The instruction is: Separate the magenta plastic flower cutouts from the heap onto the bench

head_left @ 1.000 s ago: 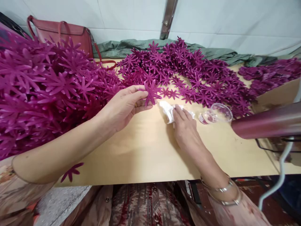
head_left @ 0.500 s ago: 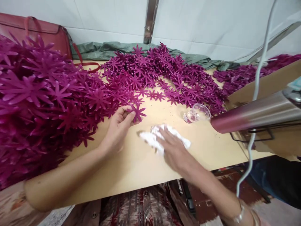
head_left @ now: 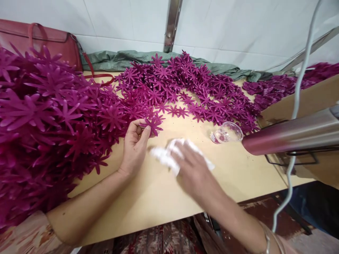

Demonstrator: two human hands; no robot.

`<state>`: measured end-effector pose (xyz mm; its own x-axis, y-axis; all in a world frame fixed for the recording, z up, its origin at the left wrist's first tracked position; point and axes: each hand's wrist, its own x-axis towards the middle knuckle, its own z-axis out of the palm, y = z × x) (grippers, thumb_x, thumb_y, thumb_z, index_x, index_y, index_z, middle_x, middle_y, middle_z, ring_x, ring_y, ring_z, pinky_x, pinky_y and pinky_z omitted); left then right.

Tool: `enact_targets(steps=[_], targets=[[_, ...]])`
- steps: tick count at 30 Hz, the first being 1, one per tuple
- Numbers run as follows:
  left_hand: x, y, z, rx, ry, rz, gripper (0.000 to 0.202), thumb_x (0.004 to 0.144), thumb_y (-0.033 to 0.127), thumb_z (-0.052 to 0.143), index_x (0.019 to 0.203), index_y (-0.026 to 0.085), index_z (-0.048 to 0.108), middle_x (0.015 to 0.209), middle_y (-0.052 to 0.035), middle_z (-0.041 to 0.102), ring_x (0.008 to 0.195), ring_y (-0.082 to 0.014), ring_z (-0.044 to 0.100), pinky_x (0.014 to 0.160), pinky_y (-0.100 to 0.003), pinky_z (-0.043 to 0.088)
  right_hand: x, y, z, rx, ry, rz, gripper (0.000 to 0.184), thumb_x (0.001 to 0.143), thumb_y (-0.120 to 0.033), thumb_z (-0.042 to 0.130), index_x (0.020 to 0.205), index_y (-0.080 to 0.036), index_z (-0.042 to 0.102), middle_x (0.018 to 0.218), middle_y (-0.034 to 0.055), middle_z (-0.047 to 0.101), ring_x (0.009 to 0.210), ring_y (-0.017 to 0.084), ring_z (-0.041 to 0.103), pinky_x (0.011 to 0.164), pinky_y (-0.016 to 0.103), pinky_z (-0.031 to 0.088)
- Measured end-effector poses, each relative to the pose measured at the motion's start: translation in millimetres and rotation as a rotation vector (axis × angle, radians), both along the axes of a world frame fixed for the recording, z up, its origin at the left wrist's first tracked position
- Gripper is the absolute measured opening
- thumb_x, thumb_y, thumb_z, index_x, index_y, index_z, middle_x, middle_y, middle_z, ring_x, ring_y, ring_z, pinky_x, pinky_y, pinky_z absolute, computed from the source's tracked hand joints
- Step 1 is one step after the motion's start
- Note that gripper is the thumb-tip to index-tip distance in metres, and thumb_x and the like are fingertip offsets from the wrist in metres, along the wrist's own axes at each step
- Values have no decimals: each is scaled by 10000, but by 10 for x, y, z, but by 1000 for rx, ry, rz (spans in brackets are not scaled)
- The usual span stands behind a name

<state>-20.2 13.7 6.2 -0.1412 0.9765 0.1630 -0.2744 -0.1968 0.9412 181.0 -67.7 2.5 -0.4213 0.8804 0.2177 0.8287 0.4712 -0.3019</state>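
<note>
Tiles (head_left: 113, 21) back the desk (head_left: 148, 211). Left hand (head_left: 134, 146) pinches a purple flower (head_left: 155, 125). Right hand (head_left: 191, 167) covers white cloth (head_left: 164, 156), grip unclear.

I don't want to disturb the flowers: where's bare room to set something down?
Bare table lies between the forearms, near the front edge, and right of the right hand, between the clear cup and front edge. Left and back are crowded with purple flower pieces.

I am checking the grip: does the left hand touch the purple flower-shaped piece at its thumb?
Touching. The head view shows the left hand pinching the purple flower-shaped piece, its thumb lying over the petals.
</note>
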Motion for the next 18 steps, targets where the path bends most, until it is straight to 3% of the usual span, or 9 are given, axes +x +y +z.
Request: enact_targets(steps=[2,4,6,9,13,16,18], targets=[[0,1,-7,-18,3,0,141,944,306,678,1044,257,591,996,6,639,931,-133,638,878,-250,537,-122,-301,-48,-49,-31,104,887,848,113,384,1626,-314,397,1754,86,284,1641,348,205,1202,652,450],[2,0,-6,-25,4,-16,137,942,297,682,1040,254,597,985,7,634,920,-130,629,882,-243,529,-185,-422,-82,-75,-40,161,875,873,98,401,1638,-326,368,1763,87,254,1649,337,168,1205,643,447],[3,-5,-4,-22,9,-23,124,942,283,685,1032,251,605,975,12,628,900,-119,613,876,-224,514,-191,-343,-88,-114,-45,153,857,891,84,398,1641,-329,363,1765,83,248,1651,318,167,1226,627,423],[-2,-11,-7,-18,11,-30,118,946,269,681,1036,252,608,968,22,617,881,-106,593,854,-199,493,-123,25,-54,-133,-42,34,797,929,49,378,1643,-305,371,1764,101,245,1648,333,168,1252,662,354],[-18,-4,-16,-23,24,-17,138,939,306,675,1040,258,594,976,16,623,888,-121,608,855,-225,504,38,486,-2,-142,-16,-193,592,1051,-196,430,1641,-210,389,1769,157,209,1644,410,124,1274,697,276],[-29,10,-19,-30,27,-4,151,929,324,681,1028,257,588,980,12,627,891,-127,616,856,-239,515,123,471,-12,-98,-1,-303,581,1080,-286,402,1655,-210,357,1771,160,199,1640,430,118,1277,712,259],[-33,17,-18,-36,14,-13,148,929,324,683,1023,259,590,975,11,632,892,-130,622,857,-250,525,157,264,-48,-52,8,-263,608,1076,-264,416,1673,-268,304,1773,131,211,1643,411,128,1269,703,300]])
